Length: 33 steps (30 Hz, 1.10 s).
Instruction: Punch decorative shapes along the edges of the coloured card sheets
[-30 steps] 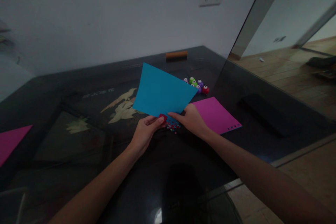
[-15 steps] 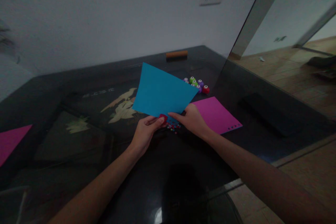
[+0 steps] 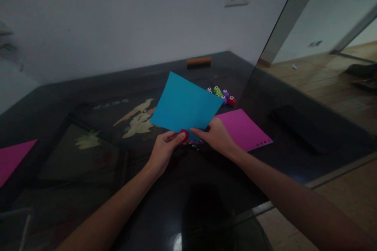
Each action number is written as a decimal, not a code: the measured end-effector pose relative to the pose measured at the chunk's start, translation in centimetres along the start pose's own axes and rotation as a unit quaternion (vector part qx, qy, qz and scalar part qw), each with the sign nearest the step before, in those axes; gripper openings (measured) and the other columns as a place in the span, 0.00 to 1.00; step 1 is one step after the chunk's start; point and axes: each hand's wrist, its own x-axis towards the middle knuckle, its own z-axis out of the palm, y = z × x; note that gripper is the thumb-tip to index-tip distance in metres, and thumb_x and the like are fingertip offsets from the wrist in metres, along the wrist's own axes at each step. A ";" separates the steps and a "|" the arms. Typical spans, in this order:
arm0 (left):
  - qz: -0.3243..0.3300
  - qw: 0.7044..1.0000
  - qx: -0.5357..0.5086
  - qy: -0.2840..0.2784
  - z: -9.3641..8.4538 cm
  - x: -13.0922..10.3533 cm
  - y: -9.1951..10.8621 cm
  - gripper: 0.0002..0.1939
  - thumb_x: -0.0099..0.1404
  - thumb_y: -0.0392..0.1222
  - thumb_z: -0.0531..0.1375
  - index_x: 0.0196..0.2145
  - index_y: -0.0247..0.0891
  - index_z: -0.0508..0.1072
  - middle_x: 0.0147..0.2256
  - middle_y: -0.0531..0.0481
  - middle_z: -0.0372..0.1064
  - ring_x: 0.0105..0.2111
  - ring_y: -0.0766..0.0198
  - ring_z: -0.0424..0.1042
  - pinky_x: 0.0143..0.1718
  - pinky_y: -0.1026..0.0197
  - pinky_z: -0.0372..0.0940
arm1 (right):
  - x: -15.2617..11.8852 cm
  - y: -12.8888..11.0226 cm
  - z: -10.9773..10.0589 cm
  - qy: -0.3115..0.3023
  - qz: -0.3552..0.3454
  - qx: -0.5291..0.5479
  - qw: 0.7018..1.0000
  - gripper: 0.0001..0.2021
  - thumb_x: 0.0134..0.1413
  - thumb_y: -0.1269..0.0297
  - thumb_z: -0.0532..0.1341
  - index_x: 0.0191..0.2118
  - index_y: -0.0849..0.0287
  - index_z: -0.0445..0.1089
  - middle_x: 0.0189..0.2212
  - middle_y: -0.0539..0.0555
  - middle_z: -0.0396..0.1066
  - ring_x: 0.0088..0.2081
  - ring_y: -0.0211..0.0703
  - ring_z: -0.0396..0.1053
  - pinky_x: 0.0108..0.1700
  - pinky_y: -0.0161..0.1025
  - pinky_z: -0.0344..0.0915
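Note:
My left hand [image 3: 168, 145] is closed around a small red paper punch [image 3: 184, 135], thumb on top, at the near edge of a blue sheet of paper [image 3: 187, 104]. The fingers of my right hand [image 3: 218, 135] pinch the same sheet by its lower right edge. The sheet is held tilted above the table, its far corner raised. Tiny coloured paper bits [image 3: 195, 144] lie on the tabletop just below the punch. Beside my right hand lies a pink sheet [image 3: 243, 129] with a row of small holes along its near right edge.
Several green, purple and red punches [image 3: 225, 96] cluster behind the blue sheet. A brown cylinder [image 3: 199, 61] rests near the wall. A dark flat object [image 3: 297, 127] lies at the right of the black table [image 3: 165, 211]. Another pink sheet [image 3: 14, 159] is at the far left.
The blue sheet has turned slightly, its far left corner shifting right. Both hands keep their grip and have barely moved.

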 end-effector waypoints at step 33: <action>-0.017 1.000 0.003 -0.026 0.0 0.2 0.1 0.13 0.51 0.44 0.67 0.30 0.32 0.75 0.31 0.47 0.74 0.31 0.64 0.72 0.41 0.60 0.65 | 0.0 0.3 -0.2 0.034 0.025 0.075 0.996 0.05 0.46 0.63 0.64 0.28 0.60 0.71 0.27 0.55 0.73 0.33 0.45 0.70 0.33 0.40 0.65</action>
